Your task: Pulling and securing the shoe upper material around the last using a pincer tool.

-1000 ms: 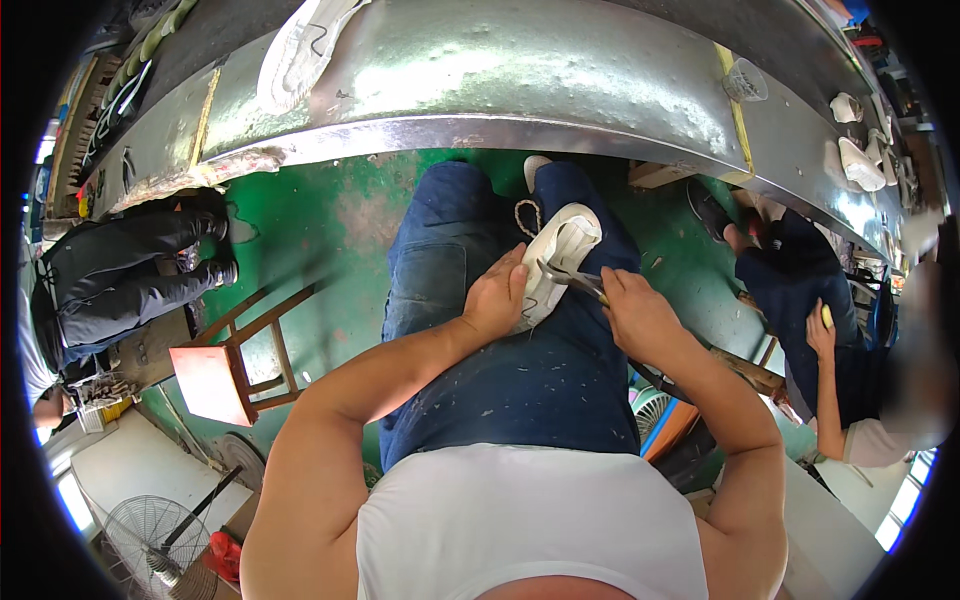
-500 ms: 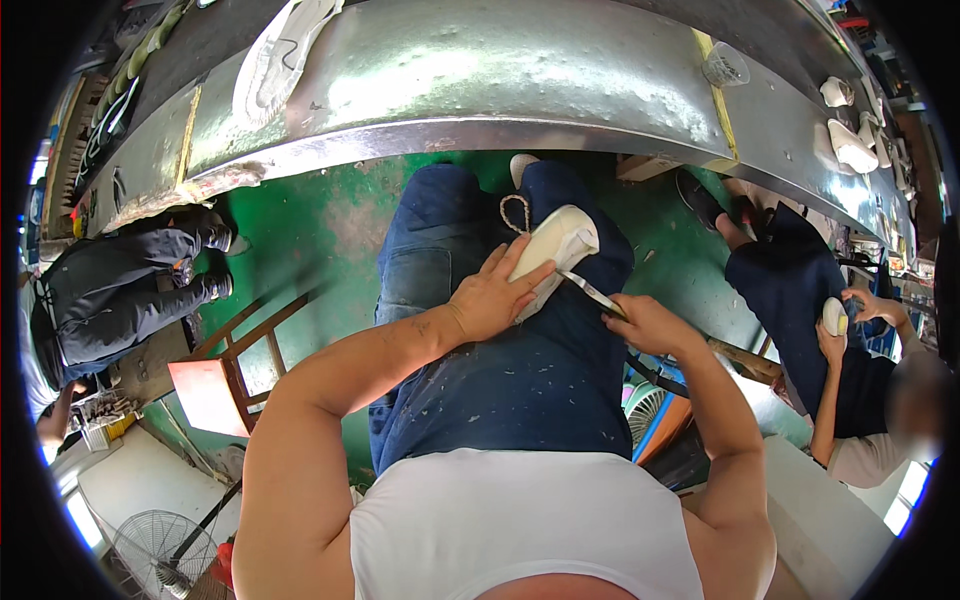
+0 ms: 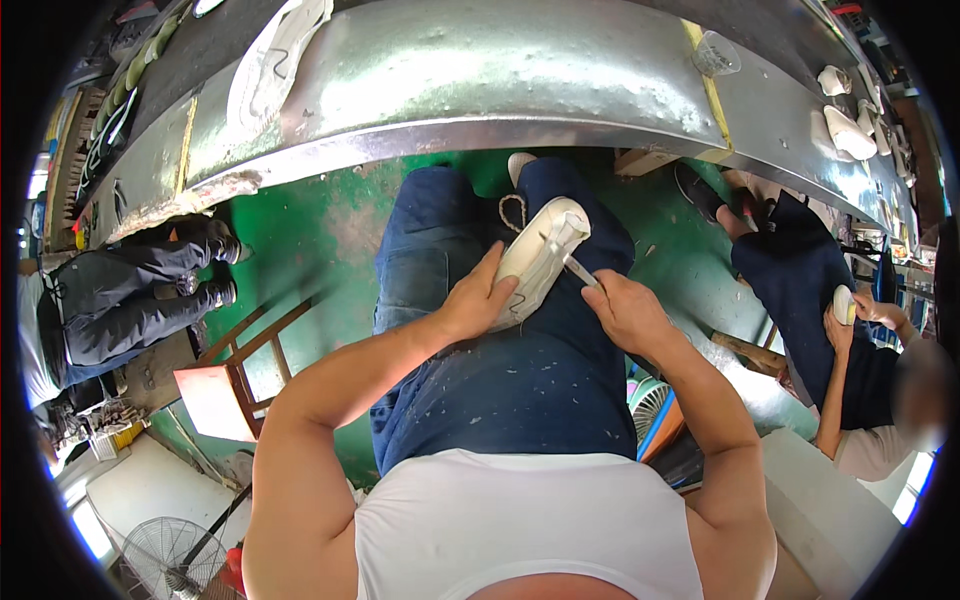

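A white shoe (image 3: 533, 283), seemingly stretched over a last, lies slantwise on my thighs with a loop of cord (image 3: 514, 212) at its side. My left hand (image 3: 481, 296) grips the near left side of the shoe, thumb pressed along its face. In my right hand (image 3: 628, 311) is a slim metal hand tool (image 3: 578, 269) whose tip reaches the shoe's far right part. Its exact kind is hard to make out, and the grip end is hidden in my palm.
A metal-topped bench (image 3: 470, 80) runs across ahead, bearing a white shoe upper (image 3: 275, 65) and a clear plastic cup (image 3: 716, 54). At right a co-worker's hand (image 3: 838, 330) holds another pale shoe. A wooden stool (image 3: 215, 400) and a standing fan (image 3: 175, 560) are at left.
My left hand has slid back toward the shoe's near side, and the shoe has turned a little. The tool has swung up onto the shoe's face, with my right hand slightly higher.
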Action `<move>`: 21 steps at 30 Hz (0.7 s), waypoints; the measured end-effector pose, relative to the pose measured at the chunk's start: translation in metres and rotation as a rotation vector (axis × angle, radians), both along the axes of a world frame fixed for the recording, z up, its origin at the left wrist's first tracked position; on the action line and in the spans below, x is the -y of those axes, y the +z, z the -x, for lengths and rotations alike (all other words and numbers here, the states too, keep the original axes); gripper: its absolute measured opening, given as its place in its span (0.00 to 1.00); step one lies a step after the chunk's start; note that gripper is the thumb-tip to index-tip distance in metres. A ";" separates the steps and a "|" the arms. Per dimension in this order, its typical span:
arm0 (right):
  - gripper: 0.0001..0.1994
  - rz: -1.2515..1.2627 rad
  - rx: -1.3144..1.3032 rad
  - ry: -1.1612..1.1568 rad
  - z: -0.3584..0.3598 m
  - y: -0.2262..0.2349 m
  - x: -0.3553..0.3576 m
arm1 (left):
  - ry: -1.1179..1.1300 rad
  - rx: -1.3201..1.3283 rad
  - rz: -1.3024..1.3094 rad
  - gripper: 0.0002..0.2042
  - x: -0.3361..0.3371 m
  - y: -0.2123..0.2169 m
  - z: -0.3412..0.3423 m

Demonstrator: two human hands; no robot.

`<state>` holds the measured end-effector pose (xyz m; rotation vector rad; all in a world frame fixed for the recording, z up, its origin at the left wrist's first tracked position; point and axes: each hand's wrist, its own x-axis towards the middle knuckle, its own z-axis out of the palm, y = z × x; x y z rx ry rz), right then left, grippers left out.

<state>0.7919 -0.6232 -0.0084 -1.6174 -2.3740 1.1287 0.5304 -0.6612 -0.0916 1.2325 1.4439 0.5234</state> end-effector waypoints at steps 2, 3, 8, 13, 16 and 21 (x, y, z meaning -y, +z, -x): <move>0.19 -0.024 -0.112 -0.029 0.010 0.005 0.005 | -0.126 -0.035 -0.044 0.34 -0.007 -0.004 0.003; 0.19 -0.021 -0.098 -0.008 0.013 0.000 0.009 | -0.125 -0.033 -0.042 0.34 -0.008 -0.002 0.002; 0.19 0.127 0.110 0.112 0.008 -0.020 0.017 | -0.263 -0.021 -0.071 0.36 -0.019 -0.005 0.009; 0.17 0.051 -0.063 -0.069 0.001 -0.032 0.018 | -0.229 0.064 0.012 0.39 -0.039 0.002 -0.002; 0.16 0.129 -0.035 -0.103 -0.011 -0.027 0.015 | -0.195 0.046 0.052 0.40 -0.060 0.010 -0.004; 0.20 -0.281 -0.070 0.190 -0.032 -0.021 0.037 | -0.197 0.056 0.005 0.41 -0.050 0.051 0.018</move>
